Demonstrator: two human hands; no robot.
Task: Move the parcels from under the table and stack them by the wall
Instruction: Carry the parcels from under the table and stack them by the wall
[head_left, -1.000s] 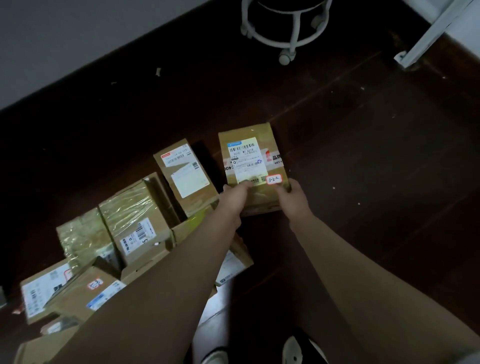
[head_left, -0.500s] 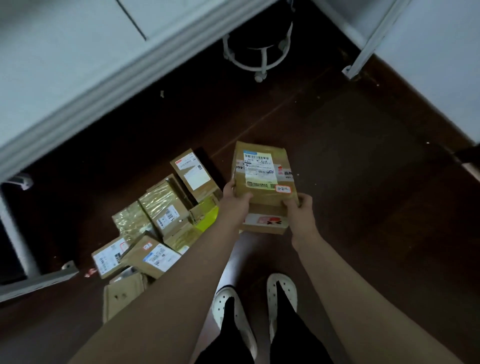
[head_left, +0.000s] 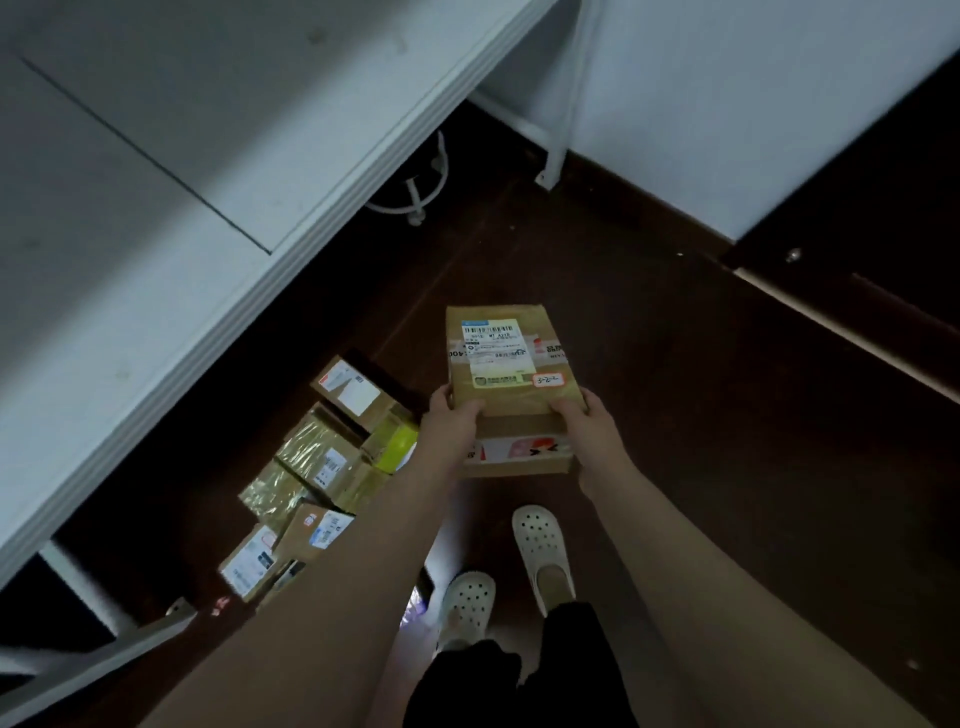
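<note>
The person holds a brown parcel (head_left: 511, 364) in the air, above the dark floor (head_left: 727, 441) and in front of the body. The left hand (head_left: 449, 423) grips its near left corner and the right hand (head_left: 592, 426) grips its near right corner, with the thumbs on the top face. On the top there is a white shipping label and a small sticker with a red border. Directly under this parcel a second box (head_left: 519, 449) shows, with a white and red label on its near side; the fingers seem to carry it too, but this is not certain.

To the left, more parcels (head_left: 322, 467) lie in a group on the floor, beside the near edge of the white bench (head_left: 208, 208). The white wall (head_left: 727, 104) is at the far right. Below the parcel, the person's two white shoes (head_left: 540, 551) stand on the floor.
</note>
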